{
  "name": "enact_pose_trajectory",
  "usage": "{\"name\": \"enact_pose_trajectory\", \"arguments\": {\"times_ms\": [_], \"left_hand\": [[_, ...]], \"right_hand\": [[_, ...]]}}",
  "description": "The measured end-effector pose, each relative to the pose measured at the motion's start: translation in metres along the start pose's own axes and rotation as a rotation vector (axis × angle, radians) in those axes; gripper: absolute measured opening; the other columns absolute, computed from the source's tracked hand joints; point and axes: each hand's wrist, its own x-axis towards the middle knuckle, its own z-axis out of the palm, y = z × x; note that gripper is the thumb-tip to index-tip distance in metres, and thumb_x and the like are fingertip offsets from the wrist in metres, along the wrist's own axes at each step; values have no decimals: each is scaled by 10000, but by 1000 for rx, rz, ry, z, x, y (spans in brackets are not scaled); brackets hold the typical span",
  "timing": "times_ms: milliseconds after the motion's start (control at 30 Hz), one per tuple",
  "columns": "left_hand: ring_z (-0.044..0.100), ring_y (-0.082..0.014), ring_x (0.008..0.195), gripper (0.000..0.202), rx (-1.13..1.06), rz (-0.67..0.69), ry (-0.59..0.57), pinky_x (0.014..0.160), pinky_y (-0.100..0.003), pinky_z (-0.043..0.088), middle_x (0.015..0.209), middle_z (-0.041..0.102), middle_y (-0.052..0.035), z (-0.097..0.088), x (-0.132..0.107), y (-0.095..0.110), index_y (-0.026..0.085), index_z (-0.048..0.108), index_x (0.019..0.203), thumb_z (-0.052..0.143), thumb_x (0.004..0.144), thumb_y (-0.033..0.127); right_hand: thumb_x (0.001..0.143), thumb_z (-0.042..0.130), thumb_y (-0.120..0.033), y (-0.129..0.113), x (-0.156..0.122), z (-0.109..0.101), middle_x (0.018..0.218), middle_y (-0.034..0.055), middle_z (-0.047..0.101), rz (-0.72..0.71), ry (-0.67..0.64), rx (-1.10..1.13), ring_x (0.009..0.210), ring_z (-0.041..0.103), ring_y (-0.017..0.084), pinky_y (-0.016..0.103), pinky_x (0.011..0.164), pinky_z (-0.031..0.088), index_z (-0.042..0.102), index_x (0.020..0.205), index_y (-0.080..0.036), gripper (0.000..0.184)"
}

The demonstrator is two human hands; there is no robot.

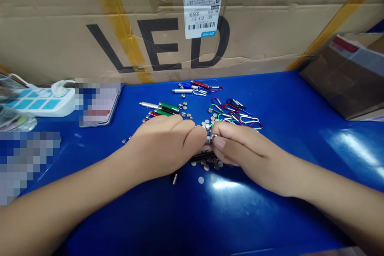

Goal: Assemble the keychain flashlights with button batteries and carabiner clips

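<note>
My left hand (171,144) is closed, palm down, with its fingers wrapped around a small penlight (209,140). Only a short silvery end of the penlight shows; the rest is hidden in the fist. Meeting it from the right, my right hand (249,148) pinches a small shiny piece at that end between thumb and forefinger, probably its metal end cap. Under the hands lie a dark tube-like piece (205,156) and loose button cells (207,167). Beyond the left knuckles rest several penlights (169,108), green, silver, red and black, partly covered by the hand.
Coloured carabiner clips (240,118) lie in a pile behind my right hand. Farther back are penlights with clips (183,91). A large cardboard box (162,48) closes off the rear; a smaller box (345,76) stands right. A power strip (45,102) and a phone-like item (100,106) are left.
</note>
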Motion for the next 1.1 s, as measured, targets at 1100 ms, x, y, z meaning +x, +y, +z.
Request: {"name": "enact_pose_trajectory", "arguments": {"times_ms": [1100], "left_hand": [[498,-141,595,471,-315,-214,-124,524,-245,313,649,533,-22,3,0,5,161,563,762,238,1004,400]], "right_hand": [[951,359,-275,21,9,-5,638,-43,432,-223,130,-179,570,401,91,229,534,338,415,706,-201,262]]}}
